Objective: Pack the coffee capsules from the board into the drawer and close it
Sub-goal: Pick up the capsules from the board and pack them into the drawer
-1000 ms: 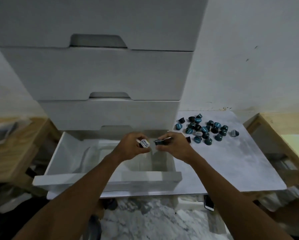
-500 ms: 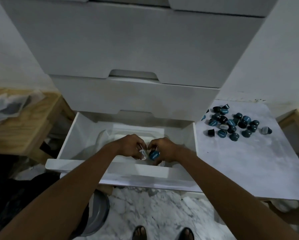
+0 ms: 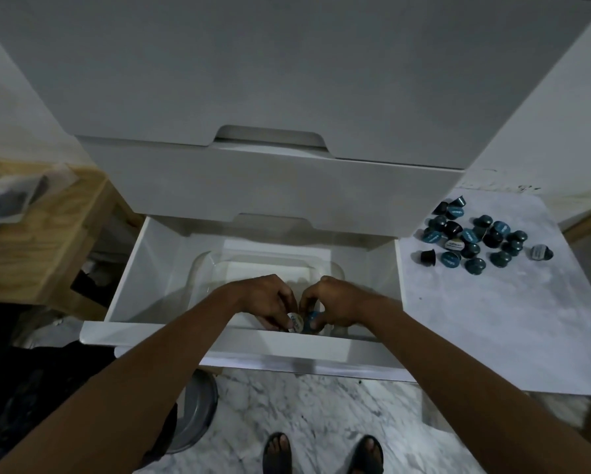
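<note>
The white bottom drawer [image 3: 215, 340] stands pulled open, with a clear plastic tray [image 3: 201, 268] inside it. Both my hands are low inside the drawer, close together near its front wall. My left hand [image 3: 270, 302] pinches a capsule with a white lid [image 3: 295, 323]. My right hand [image 3: 335, 306] pinches a blue capsule [image 3: 312, 319] beside it. The two capsules almost touch. A cluster of several dark and teal capsules [image 3: 472, 239] lies on the marble board [image 3: 492, 319] to the right of the drawer.
Closed white drawers [image 3: 270, 186] rise above the open one. A wooden shelf [image 3: 37, 234] with crumpled bags is at the left. A grey round bin [image 3: 194, 415] and my sandalled feet [image 3: 321, 453] are on the marble floor below the drawer front.
Both hands have gone from above the drawer's right side down into it, each carrying its capsule. My view has tilted down and shifted left.
</note>
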